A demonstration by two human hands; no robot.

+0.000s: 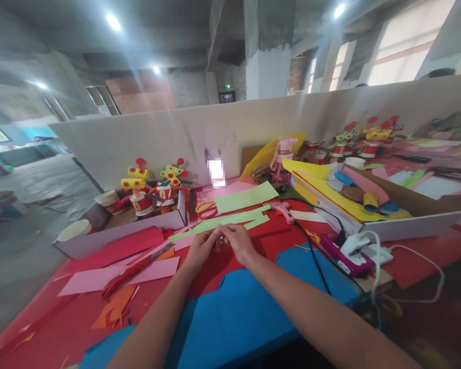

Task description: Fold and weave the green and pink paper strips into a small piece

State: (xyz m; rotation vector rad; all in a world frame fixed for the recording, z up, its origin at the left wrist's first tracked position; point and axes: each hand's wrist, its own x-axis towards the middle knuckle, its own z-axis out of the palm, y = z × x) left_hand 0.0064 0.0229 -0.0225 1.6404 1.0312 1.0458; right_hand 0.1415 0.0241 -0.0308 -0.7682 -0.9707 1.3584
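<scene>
Red-covered surface (276, 236) across the bench area; blue sheet (230, 312) along its near edge, beneath the forearms. Open cardboard box (415, 223) at right, filled with coloured scraps. Pale green sheet (248, 197) lies beyond the hands; nearer, a long green strip (240, 216) runs slantwise just behind the fingertips. Left hand (203, 245) and right hand (238, 242) meet at the fingertips, fingers curled and nearly closed; cannot tell whether anything small is pinched between them. Yellow scissor handles (205, 206) rest left of the pale sheet.
</scene>
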